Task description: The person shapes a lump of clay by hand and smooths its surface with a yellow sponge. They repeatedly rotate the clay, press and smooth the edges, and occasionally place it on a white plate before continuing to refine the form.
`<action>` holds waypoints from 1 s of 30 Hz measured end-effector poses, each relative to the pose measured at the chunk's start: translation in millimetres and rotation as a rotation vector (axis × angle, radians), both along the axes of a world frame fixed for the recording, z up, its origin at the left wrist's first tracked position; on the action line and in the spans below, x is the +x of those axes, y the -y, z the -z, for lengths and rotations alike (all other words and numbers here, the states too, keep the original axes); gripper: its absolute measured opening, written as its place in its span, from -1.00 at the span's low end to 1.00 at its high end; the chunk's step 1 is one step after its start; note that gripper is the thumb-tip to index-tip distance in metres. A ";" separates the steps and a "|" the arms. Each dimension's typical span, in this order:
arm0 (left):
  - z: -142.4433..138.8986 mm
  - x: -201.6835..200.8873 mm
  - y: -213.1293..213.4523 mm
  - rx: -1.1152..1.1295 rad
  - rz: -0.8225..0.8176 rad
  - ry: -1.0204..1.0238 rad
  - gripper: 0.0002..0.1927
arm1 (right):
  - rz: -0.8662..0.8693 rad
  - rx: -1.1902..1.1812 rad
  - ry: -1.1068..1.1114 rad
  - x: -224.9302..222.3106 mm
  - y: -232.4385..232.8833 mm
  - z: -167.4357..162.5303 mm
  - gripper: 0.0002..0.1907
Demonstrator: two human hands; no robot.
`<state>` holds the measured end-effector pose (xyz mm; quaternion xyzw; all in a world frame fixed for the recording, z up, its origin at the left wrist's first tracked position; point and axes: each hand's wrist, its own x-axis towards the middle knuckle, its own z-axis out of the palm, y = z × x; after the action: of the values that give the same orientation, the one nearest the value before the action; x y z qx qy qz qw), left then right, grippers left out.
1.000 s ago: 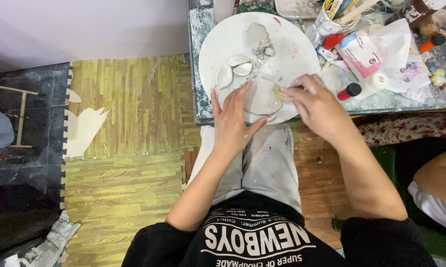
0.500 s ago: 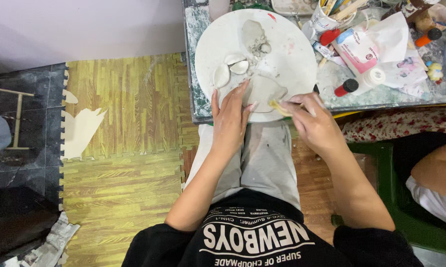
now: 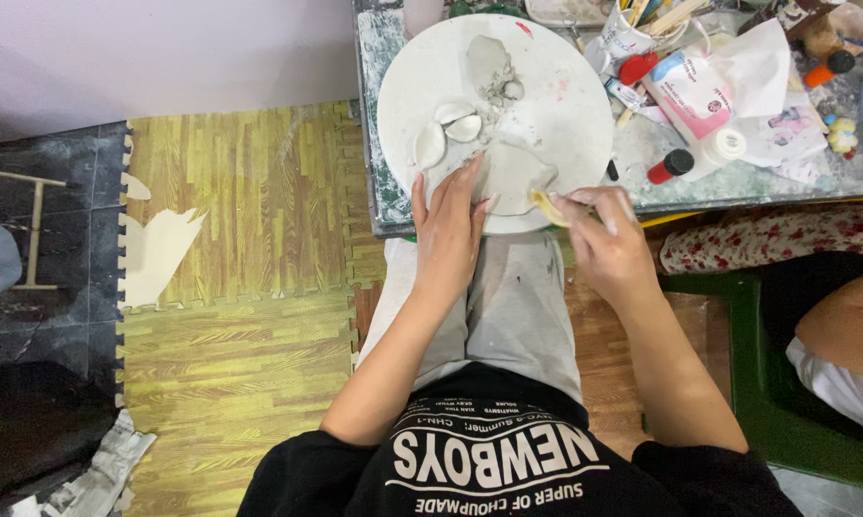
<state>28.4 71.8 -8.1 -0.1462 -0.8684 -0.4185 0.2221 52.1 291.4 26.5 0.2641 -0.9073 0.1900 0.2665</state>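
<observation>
Shifted rightward, right hand (image 3: pixel 611 241) pinches a yellowish tool (image 3: pixel 546 205) against flat clay (image 3: pixel 513 175) (smooth, pale); left hand (image 3: pixel 448 230) lies open.

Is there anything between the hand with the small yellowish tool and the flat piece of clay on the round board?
Nothing visible. The right hand holds the yellowish tool right at the edge of the flat clay piece, while the left hand rests on the clay's other side.

The round board (image 3: pixel 565 105) at the top of the frame looks matt white and dusty, the clay slab (image 3: pixel 513 177) on it smooth pale grey. The tabletop (image 3: pixel 383 57) looks worn and paint-stained. At left, the floor mats (image 3: pixel 230 201) show wood-grain print beside glossy dark tiles (image 3: pixel 29 316).
</observation>
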 end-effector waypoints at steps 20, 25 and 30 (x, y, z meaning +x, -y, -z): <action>-5.6 -1.5 3.3 0.058 0.039 -0.021 -0.15 | -0.098 -0.034 0.122 -16.0 -3.0 -34.5 -0.54; -3.9 -3.1 4.7 0.050 0.041 -0.029 -0.15 | -0.249 0.078 0.197 -24.4 -1.6 -50.3 -0.53; -2.0 -4.1 6.2 0.060 0.051 -0.031 -0.16 | -0.228 0.089 0.243 -27.4 -7.1 -66.4 -0.53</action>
<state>24.3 65.6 -6.1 -0.1680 -0.8478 -0.4478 0.2290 24.7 298.4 92.9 0.3521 -0.9044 0.2091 0.1195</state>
